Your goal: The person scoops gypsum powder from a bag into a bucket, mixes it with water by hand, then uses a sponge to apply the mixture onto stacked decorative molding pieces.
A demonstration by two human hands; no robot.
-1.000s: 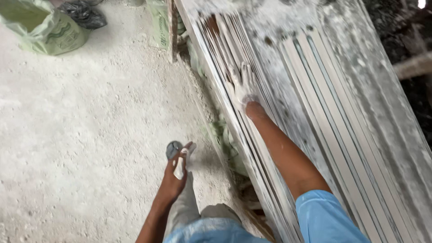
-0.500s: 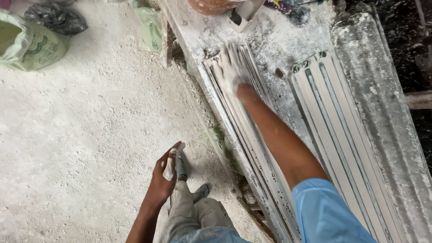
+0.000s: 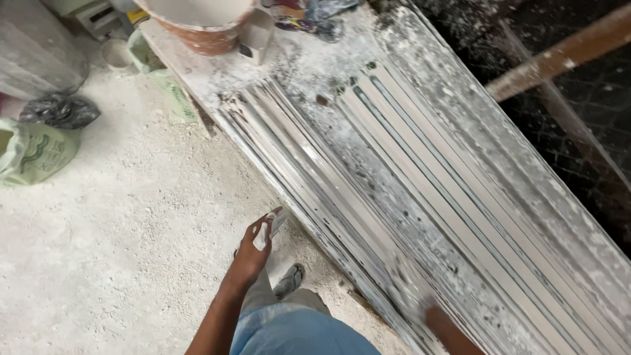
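A long bench carries grooved, plaster-coated moulding strips [image 3: 407,197] that run from the upper left to the lower right. My right hand [image 3: 420,304], white with plaster and blurred by motion, lies flat on the near strips close to my body. My left hand [image 3: 252,253] hangs over the dusty floor beside the bench's near edge. Its fingers are closed on a small white object [image 3: 264,231] whose kind I cannot make out. My shoe [image 3: 289,279] shows just below that hand.
An orange-brown bucket of white plaster [image 3: 200,23] and a small white box [image 3: 257,34] stand at the bench's far end. Green sacks [image 3: 33,151], a black bag [image 3: 59,110] and a clear plastic container [image 3: 39,56] sit at left. A wooden beam [image 3: 559,56] crosses upper right.
My right hand has slid back along the strips from far up the bench to near my body. The view has tilted up toward the bench's far end. My left hand keeps its white object.
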